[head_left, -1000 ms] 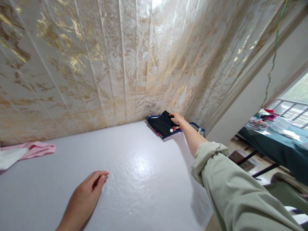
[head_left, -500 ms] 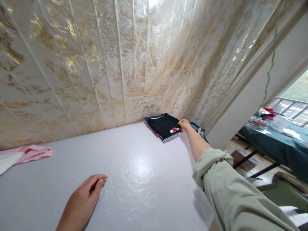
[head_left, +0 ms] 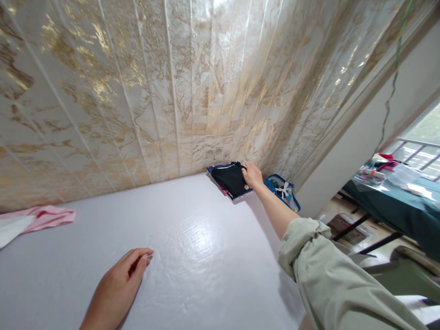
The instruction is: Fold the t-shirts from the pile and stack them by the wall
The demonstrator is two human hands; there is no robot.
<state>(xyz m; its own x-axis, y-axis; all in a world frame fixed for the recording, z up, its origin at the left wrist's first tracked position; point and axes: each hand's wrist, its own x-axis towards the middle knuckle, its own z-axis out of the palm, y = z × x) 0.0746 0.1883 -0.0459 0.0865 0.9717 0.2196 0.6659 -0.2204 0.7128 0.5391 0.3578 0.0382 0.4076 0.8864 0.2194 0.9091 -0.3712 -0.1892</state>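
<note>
A black shirt (head_left: 228,179), folded, lies on top of a small stack of flat things with blue and patterned edges at the far edge of the table. My right hand (head_left: 252,175) reaches out to its right side, fingers and thumb closed on the dark cloth; one small pale round decoration shows beside it. The fingertips are partly hidden. My left hand (head_left: 120,284) rests on the white table (head_left: 202,284), thumb and forefinger pinched together. Something thin and pale shows at its fingertips, too small to name.
Right of the stack stands a clear bag with blue trim (head_left: 283,190). Pink and white cloth (head_left: 51,216) lies at the far left. A gold-patterned curtain (head_left: 185,91) hangs behind the table. Another table with a dark green cover (head_left: 388,201) stands at the right.
My right hand has moved left from the shirt's right corner and further over it, covering most of the round decorations. More of the blue-trimmed bag shows. My left hand has not moved.
</note>
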